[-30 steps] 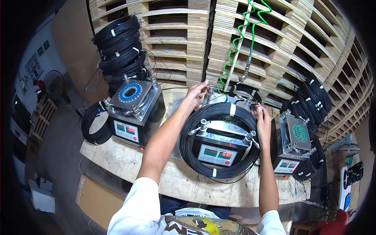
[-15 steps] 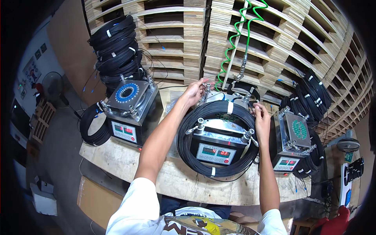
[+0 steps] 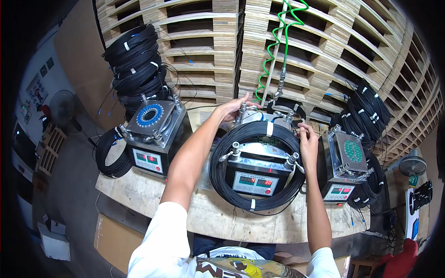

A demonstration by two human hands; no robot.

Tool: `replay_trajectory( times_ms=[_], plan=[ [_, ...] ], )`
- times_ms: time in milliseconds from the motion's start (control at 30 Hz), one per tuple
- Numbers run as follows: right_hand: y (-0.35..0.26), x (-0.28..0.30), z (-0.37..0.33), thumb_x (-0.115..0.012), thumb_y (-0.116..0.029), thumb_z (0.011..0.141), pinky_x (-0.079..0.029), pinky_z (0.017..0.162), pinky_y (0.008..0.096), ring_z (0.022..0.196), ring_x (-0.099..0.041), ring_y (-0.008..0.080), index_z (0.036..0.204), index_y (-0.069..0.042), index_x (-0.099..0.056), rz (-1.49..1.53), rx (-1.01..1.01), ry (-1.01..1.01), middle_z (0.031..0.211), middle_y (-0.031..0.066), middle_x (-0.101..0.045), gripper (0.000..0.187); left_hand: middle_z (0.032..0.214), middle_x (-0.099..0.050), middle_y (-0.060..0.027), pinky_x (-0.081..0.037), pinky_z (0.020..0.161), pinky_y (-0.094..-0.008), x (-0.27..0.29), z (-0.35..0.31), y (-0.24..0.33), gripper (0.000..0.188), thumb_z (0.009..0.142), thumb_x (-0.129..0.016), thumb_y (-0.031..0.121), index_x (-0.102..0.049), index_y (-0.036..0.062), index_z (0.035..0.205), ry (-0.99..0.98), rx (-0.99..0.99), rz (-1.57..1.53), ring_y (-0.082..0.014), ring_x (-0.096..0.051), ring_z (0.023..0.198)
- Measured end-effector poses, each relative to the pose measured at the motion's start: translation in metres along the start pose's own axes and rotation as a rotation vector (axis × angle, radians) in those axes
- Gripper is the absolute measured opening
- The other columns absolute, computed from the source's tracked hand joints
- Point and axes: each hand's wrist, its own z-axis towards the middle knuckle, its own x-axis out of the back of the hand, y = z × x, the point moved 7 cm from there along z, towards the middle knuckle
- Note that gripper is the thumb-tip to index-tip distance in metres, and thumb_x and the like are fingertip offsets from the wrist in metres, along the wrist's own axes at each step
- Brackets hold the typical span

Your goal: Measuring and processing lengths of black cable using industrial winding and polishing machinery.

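Head view: black cable coil loops around near end of middle machine; left hand at far-left post, fingers stretched, can't tell if gripping; right hand just right of coil, fingers bent, hold unclear; left machine, right machine flank it

Black cable coil — white-banded, tilted, around the middle machine

A workshop, or small factory floor: three metal-topped machines with lit digital displays share a bare wooden counter, beside stacked black cable coils, a coiled green hose and wooden pallets (piled high behind).
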Motion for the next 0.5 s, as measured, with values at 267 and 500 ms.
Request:
replay_trajectory(
  times_ms=[267, 500],
  plan=[
    [0.011, 0.004, 0.003, -0.055, -0.019, 0.102, -0.049, 0.074, 0.0266, 0.078, -0.064, 0.0133, 0.115, 0.001, -0.065, 0.092, 0.015, -0.008, 0.083, 0.0079, -0.067, 0.026, 0.141, -0.058, -0.0139, -0.035, 0.112, -0.0404, -0.015, -0.076, 0.024, 0.079, 0.1, -0.025, 0.07, -0.06, 0.0107, 0.138, 0.439, -0.244, 0.346, -0.0244, -0.048, 0.132],
    [-0.026, 0.031, -0.017, -0.054, -0.013, 0.102, -0.049, 0.084, 0.0293, 0.089, -0.063, 0.0154, 0.119, 0.0, -0.065, -0.064, 0.221, 0.145, 0.106, 0.0094, -0.069, 0.024, 0.085, -0.058, -0.0089, -0.047, 0.067, -0.0316, -0.086, -0.246, 0.02, 0.028, 0.089, -0.075, 0.025, -0.066, -0.0001, 0.098, 0.88, -0.805, 0.709, -0.0188, -0.057, 0.075]
  ],
)
